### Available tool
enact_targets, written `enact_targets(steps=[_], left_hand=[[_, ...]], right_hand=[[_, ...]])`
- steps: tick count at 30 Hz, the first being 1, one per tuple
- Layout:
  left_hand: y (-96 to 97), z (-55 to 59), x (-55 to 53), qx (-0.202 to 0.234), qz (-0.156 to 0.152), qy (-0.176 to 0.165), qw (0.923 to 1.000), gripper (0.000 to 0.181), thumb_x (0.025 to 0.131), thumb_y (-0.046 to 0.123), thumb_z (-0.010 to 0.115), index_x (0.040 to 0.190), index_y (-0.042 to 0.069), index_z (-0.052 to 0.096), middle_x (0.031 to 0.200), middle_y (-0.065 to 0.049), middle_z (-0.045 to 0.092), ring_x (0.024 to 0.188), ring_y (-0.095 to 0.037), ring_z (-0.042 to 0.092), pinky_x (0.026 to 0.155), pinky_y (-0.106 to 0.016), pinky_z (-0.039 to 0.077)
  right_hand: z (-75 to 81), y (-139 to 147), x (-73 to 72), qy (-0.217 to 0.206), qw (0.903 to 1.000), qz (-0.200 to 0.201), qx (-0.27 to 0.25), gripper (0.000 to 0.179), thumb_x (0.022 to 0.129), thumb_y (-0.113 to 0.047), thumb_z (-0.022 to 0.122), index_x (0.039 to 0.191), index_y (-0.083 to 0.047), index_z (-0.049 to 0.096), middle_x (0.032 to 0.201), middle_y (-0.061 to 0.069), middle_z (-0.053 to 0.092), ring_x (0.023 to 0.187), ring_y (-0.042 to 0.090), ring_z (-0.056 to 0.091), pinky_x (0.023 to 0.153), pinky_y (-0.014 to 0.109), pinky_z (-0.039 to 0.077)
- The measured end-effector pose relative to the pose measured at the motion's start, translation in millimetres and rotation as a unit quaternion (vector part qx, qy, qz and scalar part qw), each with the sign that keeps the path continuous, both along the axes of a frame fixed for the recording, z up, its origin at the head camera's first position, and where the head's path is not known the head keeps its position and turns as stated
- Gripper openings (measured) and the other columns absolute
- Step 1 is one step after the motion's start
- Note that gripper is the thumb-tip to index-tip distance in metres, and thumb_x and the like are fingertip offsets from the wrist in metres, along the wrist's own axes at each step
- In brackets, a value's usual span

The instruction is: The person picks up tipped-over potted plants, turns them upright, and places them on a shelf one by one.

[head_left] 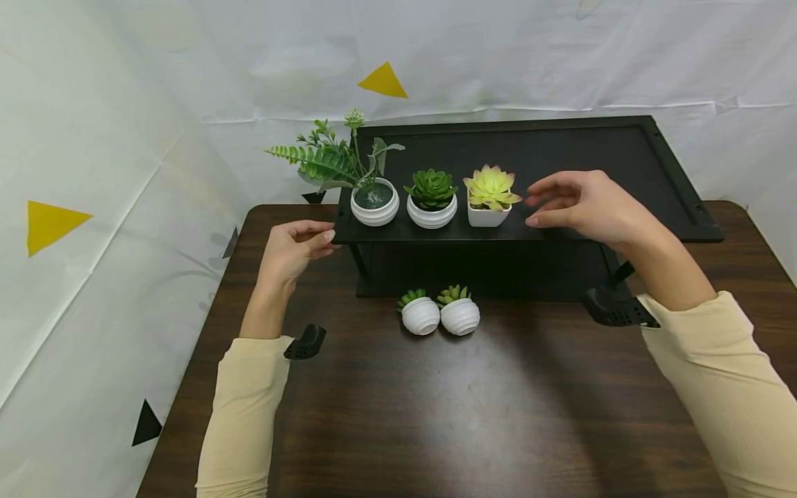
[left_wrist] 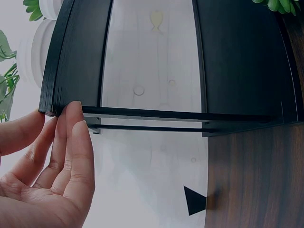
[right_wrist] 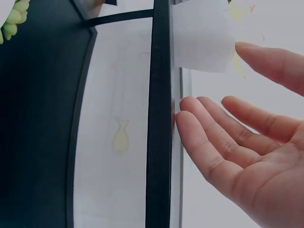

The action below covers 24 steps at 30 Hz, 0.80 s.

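My left hand (head_left: 288, 250) pinches the front left corner of a black two-tier shelf (head_left: 579, 155), thumb on top and fingers below the edge. On the top board stand three white-potted artificial plants: a leafy fern arrangement (head_left: 375, 215) at the left, a dark green succulent (head_left: 432, 188) in a round pot, and a yellow-green, pink-tipped succulent (head_left: 490, 188) in a square pot. My right hand (head_left: 585, 204) is just right of the square pot, fingers loosely bent and holding nothing. In the right wrist view its thumb (right_wrist: 266, 59) points toward the white square pot (right_wrist: 202, 38).
Two round white pots with small succulents, one left (head_left: 420, 316) and one right (head_left: 460, 316), lie tipped side by side before the lower board. The shelf stands on a dark brown wooden table (head_left: 436, 415). White sheeting (head_left: 529, 62) with coloured triangles hangs behind and at left.
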<state>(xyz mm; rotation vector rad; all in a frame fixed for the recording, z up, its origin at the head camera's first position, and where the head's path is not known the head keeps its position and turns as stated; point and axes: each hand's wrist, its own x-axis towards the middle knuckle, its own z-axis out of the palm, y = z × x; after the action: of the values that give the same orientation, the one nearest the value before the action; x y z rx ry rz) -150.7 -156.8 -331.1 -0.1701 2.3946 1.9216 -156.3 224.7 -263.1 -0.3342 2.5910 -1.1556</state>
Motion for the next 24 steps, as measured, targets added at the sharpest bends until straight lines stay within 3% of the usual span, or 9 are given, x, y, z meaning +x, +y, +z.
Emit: enact_targets(steps=[7, 15, 24], left_hand=[[-0.8, -0.9, -0.3, -0.001, 0.000, 0.002, 1.0000, 0.027, 0.088, 0.005, 0.060, 0.112, -0.008, 0.060, 0.099, -0.012, 0.059, 0.080, -0.018, 0.065, 0.077, -0.026, 0.054], [0.2, -0.9, -0.2, -0.003, 0.002, 0.004, 1.0000, 0.026, 0.088, 0.005, 0.060, 0.111, -0.008, 0.061, 0.097, -0.011, 0.060, 0.078, -0.017, 0.065, 0.077, -0.027, 0.054], [0.9, -0.6, -0.3, -0.005, 0.004, 0.005, 1.0000, 0.026, 0.088, 0.004, 0.060, 0.111, -0.008, 0.061, 0.097, -0.012, 0.060, 0.076, -0.016, 0.065, 0.075, -0.027, 0.054]], right_hand=[[-1.4, 2, 5.6, 0.009, 1.0000, 0.001, 0.001, 0.045, 0.086, -0.015, 0.065, 0.126, 0.000, 0.050, 0.116, 0.016, 0.055, 0.085, -0.001, 0.056, 0.073, 0.015, 0.044], [-3.0, 4, 13.1, 0.009, 0.9997, -0.021, 0.003, 0.043, 0.086, -0.019, 0.065, 0.123, -0.001, 0.052, 0.115, 0.014, 0.056, 0.084, -0.001, 0.056, 0.077, 0.021, 0.044], [-3.9, 6, 21.5, 0.010, 0.9994, -0.034, -0.008, 0.043, 0.085, -0.020, 0.067, 0.121, -0.002, 0.053, 0.111, 0.012, 0.058, 0.085, 0.002, 0.058, 0.074, 0.016, 0.044]])
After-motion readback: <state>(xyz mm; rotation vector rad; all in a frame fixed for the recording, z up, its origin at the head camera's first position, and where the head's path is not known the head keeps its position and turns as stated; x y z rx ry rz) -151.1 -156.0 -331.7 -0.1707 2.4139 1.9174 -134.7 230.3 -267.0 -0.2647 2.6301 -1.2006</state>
